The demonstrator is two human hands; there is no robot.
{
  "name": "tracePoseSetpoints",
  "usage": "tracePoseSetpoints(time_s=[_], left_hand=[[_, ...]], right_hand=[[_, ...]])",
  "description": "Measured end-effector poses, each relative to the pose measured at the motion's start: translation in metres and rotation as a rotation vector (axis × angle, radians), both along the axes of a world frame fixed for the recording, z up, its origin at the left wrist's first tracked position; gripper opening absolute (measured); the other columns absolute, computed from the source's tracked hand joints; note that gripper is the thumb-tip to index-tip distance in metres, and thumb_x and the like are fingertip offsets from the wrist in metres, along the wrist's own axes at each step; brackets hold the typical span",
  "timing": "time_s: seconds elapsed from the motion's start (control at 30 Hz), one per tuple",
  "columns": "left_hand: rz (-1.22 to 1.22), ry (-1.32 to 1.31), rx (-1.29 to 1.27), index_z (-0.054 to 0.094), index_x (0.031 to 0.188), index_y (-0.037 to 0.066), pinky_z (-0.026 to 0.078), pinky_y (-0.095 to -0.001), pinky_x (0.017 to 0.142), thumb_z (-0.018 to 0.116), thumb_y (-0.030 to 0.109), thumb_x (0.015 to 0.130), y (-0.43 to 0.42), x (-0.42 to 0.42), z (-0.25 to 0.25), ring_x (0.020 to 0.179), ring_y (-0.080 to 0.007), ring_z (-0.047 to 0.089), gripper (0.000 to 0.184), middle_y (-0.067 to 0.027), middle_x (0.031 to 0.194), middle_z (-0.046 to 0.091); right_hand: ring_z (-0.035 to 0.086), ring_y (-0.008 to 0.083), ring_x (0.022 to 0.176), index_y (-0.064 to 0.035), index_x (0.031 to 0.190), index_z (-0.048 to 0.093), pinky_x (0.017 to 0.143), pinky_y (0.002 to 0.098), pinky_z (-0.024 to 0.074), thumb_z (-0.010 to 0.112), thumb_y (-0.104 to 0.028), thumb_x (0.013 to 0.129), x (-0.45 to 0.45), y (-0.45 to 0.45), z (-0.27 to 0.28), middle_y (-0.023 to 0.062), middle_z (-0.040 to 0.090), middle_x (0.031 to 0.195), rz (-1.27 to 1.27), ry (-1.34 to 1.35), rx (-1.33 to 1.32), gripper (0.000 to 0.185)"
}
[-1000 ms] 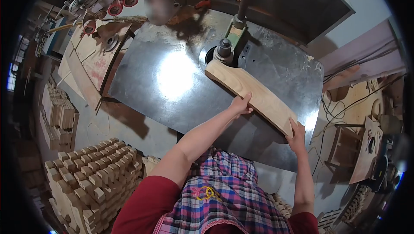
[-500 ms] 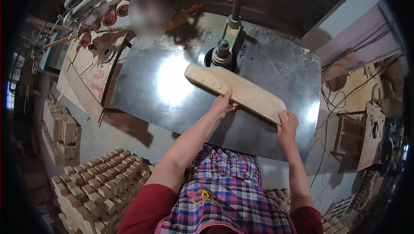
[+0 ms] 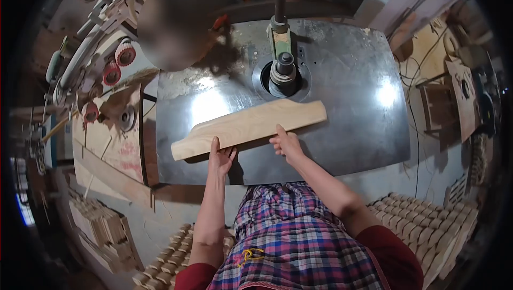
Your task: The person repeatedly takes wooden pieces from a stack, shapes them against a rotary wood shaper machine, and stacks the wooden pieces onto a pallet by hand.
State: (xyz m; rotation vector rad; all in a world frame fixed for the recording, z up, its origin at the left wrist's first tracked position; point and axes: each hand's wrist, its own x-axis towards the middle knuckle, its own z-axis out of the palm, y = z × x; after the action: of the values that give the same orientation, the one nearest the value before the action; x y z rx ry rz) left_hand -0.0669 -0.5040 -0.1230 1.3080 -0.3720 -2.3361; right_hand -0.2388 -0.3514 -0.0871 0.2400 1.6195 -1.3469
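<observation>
Left grip (image 3: pixel 220 156) and right grip (image 3: pixel 284 141) holding wooden board (image 3: pixel 248 125) by near edge (thumbs on top); spindle (image 3: pixel 284 72) standing just beyond, surface (image 3: pixel 352 124) lying below.

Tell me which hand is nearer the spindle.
The right hand: it holds the board almost straight below the spindle in view, while the left hand is farther left.

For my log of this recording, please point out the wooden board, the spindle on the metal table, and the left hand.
Wooden board (image 3: pixel 248 125): head view, middle of its top face.
Spindle (image 3: pixel 285 70): head view, upper part.
Left hand (image 3: pixel 219 160): head view, middle of the hand.
</observation>
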Motion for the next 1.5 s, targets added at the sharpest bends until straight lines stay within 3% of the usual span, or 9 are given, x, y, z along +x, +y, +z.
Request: tracePoseSetpoints(time_s=[0.2,0.4,0.53,0.9,1.23,1.5], left_hand=[[0.000,0.128,-0.004,0.062,0.100,0.012,0.037,-0.0330,0.093,0.071,0.037,0.076,-0.025,0.010,-0.025,0.103,-0.0213,0.053,0.036,-0.0074,0.106,0.058],[0.044,0.118,-0.010,0.060,0.107,0.012,0.037,-0.0309,0.091,0.070,0.038,0.078,-0.042,0.018,-0.029,0.102,-0.0220,0.051,0.040,-0.0089,0.107,0.056],[0.055,0.092,-0.071,0.063,0.098,0.013,0.037,-0.0297,0.087,0.072,0.038,0.075,-0.047,0.032,-0.020,0.100,-0.0197,0.054,0.035,-0.0065,0.101,0.059],[0.075,0.078,-0.050,0.058,0.109,0.010,0.035,-0.0285,0.087,0.069,0.037,0.078,-0.070,0.067,-0.022,0.100,-0.0206,0.051,0.042,-0.0098,0.109,0.054],[0.116,0.041,-0.031,0.059,0.105,0.009,0.033,-0.0338,0.094,0.071,0.039,0.075,-0.083,0.068,-0.018,0.101,-0.0215,0.052,0.044,-0.0080,0.105,0.056],[0.335,0.239,-0.115,0.054,0.114,0.004,0.040,-0.0392,0.096,0.068,0.026,0.080,-0.113,0.065,-0.034,0.099,-0.0269,0.055,0.042,-0.0134,0.109,0.057]], right_hand=[[0.051,0.0140,0.061,0.0053,0.090,0.057,0.053,0.0233,0.0421,0.046,-0.048,0.089,-0.005,-0.053,0.002,0.0122,0.058,0.082,-0.033,0.192,0.110,0.054],[0.053,0.0146,0.066,0.0045,0.090,0.058,0.056,0.0229,0.0426,0.046,-0.048,0.089,0.006,-0.079,0.000,0.0104,0.056,0.079,-0.079,0.218,0.102,0.054],[0.055,0.0154,0.067,0.0056,0.088,0.058,0.060,0.0237,0.0445,0.047,-0.046,0.089,0.025,-0.089,-0.009,0.0103,0.056,0.078,-0.131,0.207,0.021,0.053],[0.054,0.0170,0.063,0.0095,0.085,0.058,0.061,0.0263,0.0466,0.050,-0.040,0.090,0.055,-0.113,-0.016,0.0116,0.057,0.079,-0.132,0.250,-0.057,0.050],[0.053,0.0197,0.059,0.0112,0.081,0.057,0.058,0.0286,0.0479,0.052,-0.043,0.088,0.054,-0.136,-0.025,0.0132,0.056,0.072,-0.113,0.283,-0.074,0.054],[0.051,0.0197,0.051,0.0066,0.075,0.057,0.051,0.0297,0.0456,0.051,-0.044,0.087,0.055,-0.164,-0.029,0.0115,0.054,0.059,-0.102,0.284,-0.056,0.052]])
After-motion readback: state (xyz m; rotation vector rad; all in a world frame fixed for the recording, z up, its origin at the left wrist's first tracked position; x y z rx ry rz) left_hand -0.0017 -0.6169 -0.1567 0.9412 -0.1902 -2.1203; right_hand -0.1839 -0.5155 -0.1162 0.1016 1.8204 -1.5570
